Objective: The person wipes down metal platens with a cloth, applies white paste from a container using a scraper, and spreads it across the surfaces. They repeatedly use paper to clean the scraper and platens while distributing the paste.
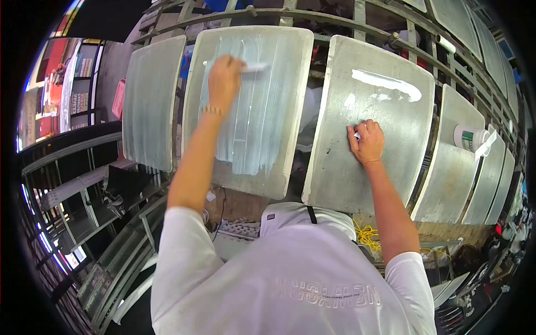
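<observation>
My left hand [224, 84] is closed around a flat white spreader [255, 67], which lies over the upper part of a grey panel [223, 181]. Pale wet streaks [245, 139] run down most of that panel. On the neighbouring panel [346, 178], my right hand [368, 144] rests with curled fingers. A small white bit shows between them, too little to name. Above this hand, a thick white paste smear [388, 82] crosses the panel, with smaller dabs below it.
Further panels stand at left [151, 106] and right [446, 184]. A white tub [465, 137] with a green label sits on the right, a white flat piece [487, 144] beside it. Metal rails [357, 22] run behind. Yellow cord [365, 234] lies below; metal framing [111, 268] fills the lower left.
</observation>
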`<action>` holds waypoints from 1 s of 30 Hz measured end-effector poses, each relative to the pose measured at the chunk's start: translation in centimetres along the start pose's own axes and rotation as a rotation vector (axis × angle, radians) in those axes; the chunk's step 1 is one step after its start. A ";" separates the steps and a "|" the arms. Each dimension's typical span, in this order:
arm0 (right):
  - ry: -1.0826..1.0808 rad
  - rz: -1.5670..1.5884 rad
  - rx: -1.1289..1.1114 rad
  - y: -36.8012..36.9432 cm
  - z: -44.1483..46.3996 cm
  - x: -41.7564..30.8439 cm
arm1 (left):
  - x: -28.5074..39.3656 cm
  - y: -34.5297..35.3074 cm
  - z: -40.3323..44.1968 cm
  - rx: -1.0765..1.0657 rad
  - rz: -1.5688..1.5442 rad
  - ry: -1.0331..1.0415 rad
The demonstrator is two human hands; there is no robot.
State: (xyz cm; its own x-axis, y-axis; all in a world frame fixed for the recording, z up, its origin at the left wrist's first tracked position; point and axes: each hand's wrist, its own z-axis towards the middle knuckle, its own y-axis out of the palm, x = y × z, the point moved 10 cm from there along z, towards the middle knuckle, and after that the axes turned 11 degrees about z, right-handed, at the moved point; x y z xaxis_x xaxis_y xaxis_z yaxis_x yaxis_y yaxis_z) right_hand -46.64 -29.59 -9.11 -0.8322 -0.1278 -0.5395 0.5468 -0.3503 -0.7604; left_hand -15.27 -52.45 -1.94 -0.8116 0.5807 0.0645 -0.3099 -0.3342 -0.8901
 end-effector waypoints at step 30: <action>-0.015 -0.070 -0.023 0.7 -0.1 -0.1 | -2.4 -4.6 -7.8 -0.065 -0.124 -0.072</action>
State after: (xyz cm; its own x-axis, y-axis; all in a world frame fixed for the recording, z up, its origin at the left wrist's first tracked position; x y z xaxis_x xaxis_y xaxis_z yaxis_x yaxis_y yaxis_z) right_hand -46.17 -29.68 -9.60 -0.8697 -0.1172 -0.4794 0.4889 -0.3376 -0.8044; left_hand -7.97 -46.49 -1.51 -0.8031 0.5591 0.2060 -0.3793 -0.2131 -0.9004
